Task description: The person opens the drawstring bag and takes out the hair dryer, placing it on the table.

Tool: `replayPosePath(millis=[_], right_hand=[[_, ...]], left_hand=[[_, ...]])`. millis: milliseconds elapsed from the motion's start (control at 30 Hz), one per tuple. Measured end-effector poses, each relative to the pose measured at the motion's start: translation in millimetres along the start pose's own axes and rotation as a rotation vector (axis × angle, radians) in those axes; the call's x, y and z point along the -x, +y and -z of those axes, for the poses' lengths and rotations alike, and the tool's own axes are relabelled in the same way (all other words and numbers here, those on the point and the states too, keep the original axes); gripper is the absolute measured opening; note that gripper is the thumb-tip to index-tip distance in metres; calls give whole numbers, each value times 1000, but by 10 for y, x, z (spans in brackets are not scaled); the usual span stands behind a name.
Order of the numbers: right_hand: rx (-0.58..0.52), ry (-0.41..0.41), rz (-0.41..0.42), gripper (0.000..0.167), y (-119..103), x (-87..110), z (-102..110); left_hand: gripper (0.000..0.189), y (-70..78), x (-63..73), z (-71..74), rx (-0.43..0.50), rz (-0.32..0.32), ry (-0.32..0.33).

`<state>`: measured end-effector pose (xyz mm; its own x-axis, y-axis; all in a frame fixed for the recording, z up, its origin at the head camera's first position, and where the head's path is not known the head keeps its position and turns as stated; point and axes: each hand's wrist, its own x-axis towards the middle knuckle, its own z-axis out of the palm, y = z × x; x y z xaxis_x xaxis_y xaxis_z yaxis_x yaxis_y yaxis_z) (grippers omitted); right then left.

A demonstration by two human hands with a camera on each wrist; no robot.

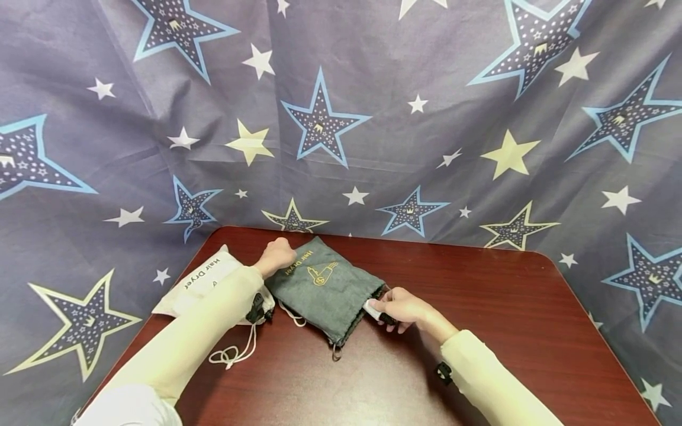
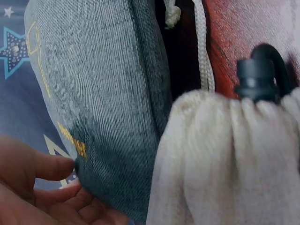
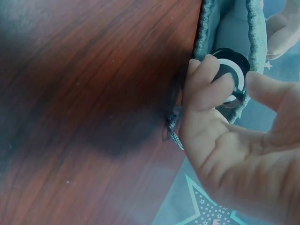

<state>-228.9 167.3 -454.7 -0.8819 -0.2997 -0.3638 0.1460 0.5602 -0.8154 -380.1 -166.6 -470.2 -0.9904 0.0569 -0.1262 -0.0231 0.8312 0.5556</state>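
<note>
A grey-green drawstring bag with yellow "Hair Dryer" lettering lies on the table, its mouth facing my right hand. That hand grips the white and black end of a hair dryer at the bag's mouth; the rest of it is hidden inside the cloth. In the right wrist view, fingers and thumb curl around the dryer's dark round end. My left hand pinches the bag's closed far-left corner; the left wrist view shows thumb and fingers on either side of the cloth.
To the left lies a cream drawstring bag, also marked "Hair Dryer", beneath my left forearm. A black cord fitting pokes from its gathered mouth, and its white string trails on the reddish-brown table. A star-patterned cloth hangs behind.
</note>
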Motion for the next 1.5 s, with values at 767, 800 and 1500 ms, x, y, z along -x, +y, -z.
replayPosePath(millis=[767, 800, 1500], right_hand=[[-236, -168, -10, 45, 71, -80, -2], [-234, -172, -4, 45, 68, -73, 2], [-252, -187, -9, 44, 111, -18, 20]], left_hand=[[48, 233, 194, 78, 74, 27, -19], [49, 227, 190, 78, 77, 22, -13], [40, 265, 231, 190, 40, 86, -96]])
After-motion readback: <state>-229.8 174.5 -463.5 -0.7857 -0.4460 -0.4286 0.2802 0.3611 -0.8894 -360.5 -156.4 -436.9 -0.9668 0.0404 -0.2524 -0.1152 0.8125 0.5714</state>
